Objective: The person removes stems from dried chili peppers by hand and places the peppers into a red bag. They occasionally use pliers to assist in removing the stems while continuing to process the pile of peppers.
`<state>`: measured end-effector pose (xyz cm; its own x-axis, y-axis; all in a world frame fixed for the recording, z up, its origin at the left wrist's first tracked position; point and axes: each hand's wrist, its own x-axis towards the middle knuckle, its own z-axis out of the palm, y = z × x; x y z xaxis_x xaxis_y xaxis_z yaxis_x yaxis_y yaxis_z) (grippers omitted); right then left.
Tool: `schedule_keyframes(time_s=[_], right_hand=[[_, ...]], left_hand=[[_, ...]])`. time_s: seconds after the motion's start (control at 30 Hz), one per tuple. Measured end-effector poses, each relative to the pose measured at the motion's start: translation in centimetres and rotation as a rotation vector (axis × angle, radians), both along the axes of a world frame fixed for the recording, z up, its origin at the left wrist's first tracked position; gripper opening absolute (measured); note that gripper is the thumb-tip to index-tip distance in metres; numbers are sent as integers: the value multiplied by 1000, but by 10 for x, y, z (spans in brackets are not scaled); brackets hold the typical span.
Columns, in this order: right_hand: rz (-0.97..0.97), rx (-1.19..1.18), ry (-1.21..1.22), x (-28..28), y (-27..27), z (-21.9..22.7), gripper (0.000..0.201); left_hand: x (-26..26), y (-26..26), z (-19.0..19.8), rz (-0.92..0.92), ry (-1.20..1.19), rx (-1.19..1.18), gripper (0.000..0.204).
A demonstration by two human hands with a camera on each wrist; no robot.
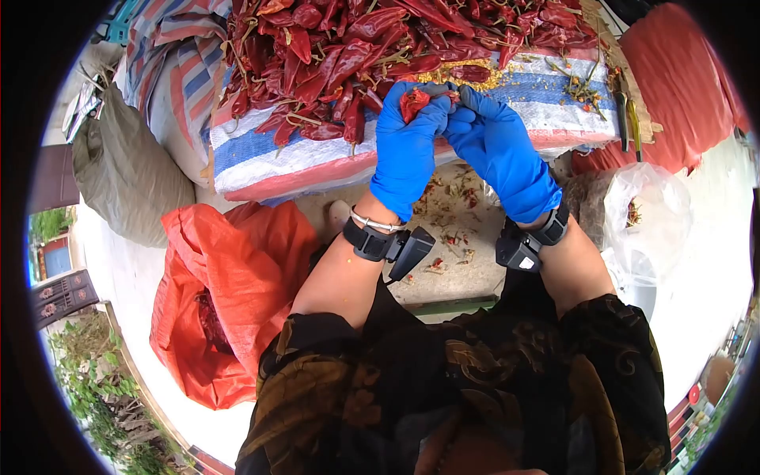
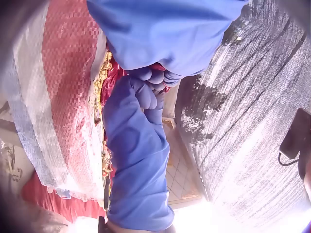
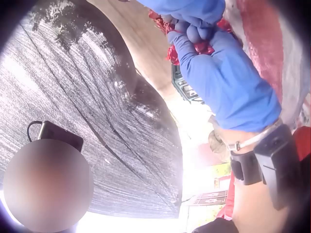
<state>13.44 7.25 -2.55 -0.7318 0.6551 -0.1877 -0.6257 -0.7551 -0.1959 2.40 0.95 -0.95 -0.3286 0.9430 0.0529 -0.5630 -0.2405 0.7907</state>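
Note:
Both hands wear blue gloves and meet over the near edge of a striped woven cloth [image 1: 293,170]. My left hand [image 1: 406,146] grips a dried red chili pepper [image 1: 413,104], whose crumpled red skin shows between thumb and fingers. Fingertips of my right hand [image 1: 497,150] pinch the chili's other end, right against the left fingers. From the right wrist, red skin [image 3: 202,47] sticks out around the left hand [image 3: 233,77]. The gloves hide most of the chili. Just beyond lies a large heap of dried red chilies [image 1: 348,59], with yellow seeds [image 1: 495,77] spilled beside it.
An open red sack [image 1: 229,269] with chilies inside stands at left, near a grey-green sack [image 1: 131,166]. Scissors [image 1: 633,127] sit at the cloth's right edge, near stem scraps [image 1: 584,89]. A clear plastic bag [image 1: 645,210] and a big red sack [image 1: 681,79] are at right.

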Motion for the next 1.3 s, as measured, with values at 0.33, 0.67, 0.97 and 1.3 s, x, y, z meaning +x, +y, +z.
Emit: schedule_keyframes(time_s=[0.33, 0.67, 0.97, 1.3], right_hand=[[-580, 955, -1309, 57, 58, 28, 18], [-600, 1713, -1838, 55, 64, 7, 36], [-724, 1837, -1953, 47, 75, -17, 24], [-1094, 1340, -1278, 48, 54, 38, 9]], left_hand=[[-11, -2, 3, -125, -253, -92, 17], [-13, -2, 6, -136, -161, -89, 12], [-19, -2, 5, -138, -120, -80, 11], [-21, -3, 10, -131, -248, -85, 10]])
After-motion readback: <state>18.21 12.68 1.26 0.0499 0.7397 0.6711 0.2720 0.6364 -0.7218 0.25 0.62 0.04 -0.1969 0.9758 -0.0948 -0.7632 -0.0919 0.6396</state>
